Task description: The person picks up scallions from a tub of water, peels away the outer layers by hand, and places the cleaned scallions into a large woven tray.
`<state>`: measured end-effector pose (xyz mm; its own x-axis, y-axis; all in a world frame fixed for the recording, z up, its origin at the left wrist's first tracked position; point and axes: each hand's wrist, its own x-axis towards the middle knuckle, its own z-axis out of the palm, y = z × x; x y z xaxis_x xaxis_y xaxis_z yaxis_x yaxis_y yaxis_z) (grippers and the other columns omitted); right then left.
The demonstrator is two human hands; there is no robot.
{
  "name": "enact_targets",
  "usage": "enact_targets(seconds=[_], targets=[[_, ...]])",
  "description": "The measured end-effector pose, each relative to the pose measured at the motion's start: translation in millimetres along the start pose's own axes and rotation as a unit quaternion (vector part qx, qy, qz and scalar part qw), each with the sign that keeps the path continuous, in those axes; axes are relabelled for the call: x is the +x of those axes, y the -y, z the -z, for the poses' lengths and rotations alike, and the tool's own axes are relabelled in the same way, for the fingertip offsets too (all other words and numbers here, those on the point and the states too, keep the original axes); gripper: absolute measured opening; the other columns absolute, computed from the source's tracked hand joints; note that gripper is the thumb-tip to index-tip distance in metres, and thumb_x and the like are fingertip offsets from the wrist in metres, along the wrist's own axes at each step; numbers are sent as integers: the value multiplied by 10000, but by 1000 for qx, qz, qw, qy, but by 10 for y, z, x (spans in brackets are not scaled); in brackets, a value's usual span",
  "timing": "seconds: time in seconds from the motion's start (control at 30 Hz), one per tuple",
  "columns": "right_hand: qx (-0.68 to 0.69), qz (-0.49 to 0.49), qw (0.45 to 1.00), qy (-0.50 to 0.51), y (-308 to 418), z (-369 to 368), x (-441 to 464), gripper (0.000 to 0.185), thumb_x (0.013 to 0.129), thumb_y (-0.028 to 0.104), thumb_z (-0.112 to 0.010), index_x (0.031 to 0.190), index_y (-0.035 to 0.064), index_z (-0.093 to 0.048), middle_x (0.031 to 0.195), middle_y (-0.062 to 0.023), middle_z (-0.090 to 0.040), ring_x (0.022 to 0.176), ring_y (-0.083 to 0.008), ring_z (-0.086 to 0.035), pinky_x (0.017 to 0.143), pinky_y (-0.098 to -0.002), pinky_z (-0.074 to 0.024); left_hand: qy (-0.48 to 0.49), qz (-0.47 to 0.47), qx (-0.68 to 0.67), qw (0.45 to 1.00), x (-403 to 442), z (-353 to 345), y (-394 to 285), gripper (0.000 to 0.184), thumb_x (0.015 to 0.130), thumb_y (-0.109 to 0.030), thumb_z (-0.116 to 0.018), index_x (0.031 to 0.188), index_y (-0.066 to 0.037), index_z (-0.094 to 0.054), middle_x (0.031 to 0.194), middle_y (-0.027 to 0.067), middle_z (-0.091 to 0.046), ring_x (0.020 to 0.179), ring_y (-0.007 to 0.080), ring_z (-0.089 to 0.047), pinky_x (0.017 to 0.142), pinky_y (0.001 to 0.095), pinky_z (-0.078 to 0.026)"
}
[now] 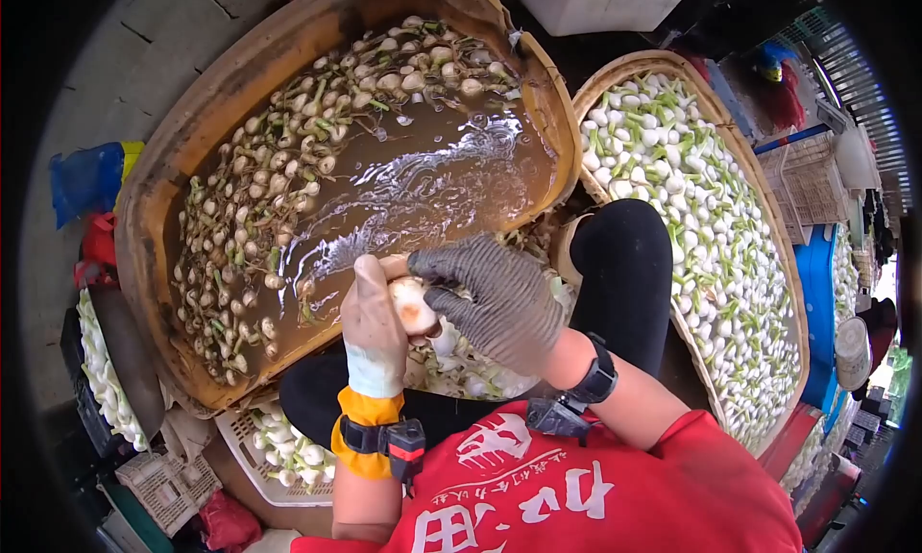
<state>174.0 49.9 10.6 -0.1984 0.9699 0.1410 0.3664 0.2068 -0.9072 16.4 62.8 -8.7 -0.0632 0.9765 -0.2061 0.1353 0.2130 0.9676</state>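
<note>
Tub [144, 212], wide and orange-brown, across the upper left. Holds muddy water [394, 207], rippled and glinting through the middle and right. Carries a thick drift of stained bulbs [254, 193] along the left and far sides, with brown stalks and a few green ones among them. On the right, a long tan basin [727, 130], heaped with clean white bulbs [672, 188], many with short green stems. At lower left, a white basket [293, 495] with more white bulbs inside; beyond it, near the left edge, another batch of white bulbs [104, 370] beside a dark rounded panel. Behind the tan basin, a blue tub [819, 313], partly cut off from sight.

In front of the body, at the near edge of the water tub, a single pale bulb [411, 308], brown-orange at the end, between both hands. Left hand [373, 315], in a pale glove, wrapped around the bulb from the left, thumb pointing up. Right hand [495, 298], in a grey striped glove, bent with thumb against the bulb's right side; cannot tell whether pinching it. Just below the hands, pale scraps [466, 366] between black-clad legs [624, 250].

Grey concrete floor [86, 111] at left, with a blue-and-yellow bag [86, 180] lying there. At the top, a white box [595, 5]; at upper right, pale crates [809, 180] near a corrugated wall [860, 82].
</note>
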Motion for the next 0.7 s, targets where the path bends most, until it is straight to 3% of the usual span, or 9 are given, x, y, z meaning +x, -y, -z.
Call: enact_targets(seconds=[0.1, 0.23, 0.37, 0.4, 0.43, 0.57, 0.63, 0.67, 0.7], targets=[[-109, 111, 987, -47, -17, -72, -138, 374, 829, 142, -675, 1201, 114, -644, 938, -93, -659, 847, -279, -645, 722, -364, -518, 34, 28, 80, 996, -191, 99, -107, 597, 1042, -477, -342, 974, 42, -629, 611, 43, -591, 507, 110, -578, 507, 244, -466], [-89, 22, 996, 20, 186, -29, -230, 315, 813, 143, -679, 1125, 115, -654, 899, -105, -658, 830, -296, -645, 704, -373, -518, 21, -73, 186, 980, -354, 64, -204, 542, 1021, -490, -404, 935, -8, -637, 556, 28, -558, 487, 100, -560, 496, 247, -451], [-48, -7, 997, -57, 96, -107, -297, 291, 789, 144, -712, 1063, 74, -644, 892, -97, -656, 800, -240, -655, 711, -345, -520, 34, -124, 204, 970, -452, 49, -276, 463, 1008, -454, -468, 1154, -50, -638, 689, 68, -625, 570, 113, -599, 537, 243, -473], [100, -41, 993, -46, -57, -132, -289, 284, 787, 123, -712, 1050, 49, -633, 891, -81, -661, 809, -206, -650, 732, -328, -526, 2, -223, 233, 947, -389, 84, -137, 519, 989, -455, -511, 1321, -57, -543, 899, 104, -670, 736, 139, -650, 585, 244, -508], [246, -73, 966, -33, -93, -112, -267, 278, 786, 101, -711, 1038, 24, -622, 889, -65, -666, 819, -171, -646, 752, -311, -532, 1, -227, 234, 945, -396, 43, -93, 519, 989, -455, -511, 1321, -57, -543, 899, 104, -670, 736, 139, -650, 585, 244, -508], [438, -97, 893, -31, -126, -212, -441, 272, 774, 111, -746, 986, 7, -611, 928, -32, -629, 849, -107, -602, 782, -279, -517, -44, -72, -29, 996, -491, 86, 3, 643, 975, -501, -509, 1372, -2, -424, 1057, 160, -634, 865, 238, -652, 723, 344, -580], [461, -78, 884, -10, -79, -168, -399, 349, 780, 112, -763, 1070, 19, -594, 982, -44, -626, 875, -112, -589, 794, -266, -514, 133, 129, -268, 945, -530, 140, 147, 592, 975, -515, -501, 1246, 12, -491, 951, 122, -615, 793, 214, -629, 741, 348, -586], [293, -62, 954, 3, -41, -111, -389, 334, 783, 114, -756, 1062, 23, -597, 971, -51, -626, 869, -121, -597, 788, -273, -516, 142, 227, -307, 913, -615, 177, 201, 541, 981, -521, -483, 1138, -5, -515, 846, 52, -570, 702, 169, -579, 734, 319, -580], [116, -44, 992, 15, 7, -79, -382, 320, 785, 116, -750, 1054, 27, -601, 959, -58, -626, 864, -130, -605, 781, -281, -517, 195, 214, -322, 902, -648, 196, 200, 516, 987, -521, -474, 1108, -22, -523, 812, 22, -543, 657, 150, -540, 666, 290, -548]])
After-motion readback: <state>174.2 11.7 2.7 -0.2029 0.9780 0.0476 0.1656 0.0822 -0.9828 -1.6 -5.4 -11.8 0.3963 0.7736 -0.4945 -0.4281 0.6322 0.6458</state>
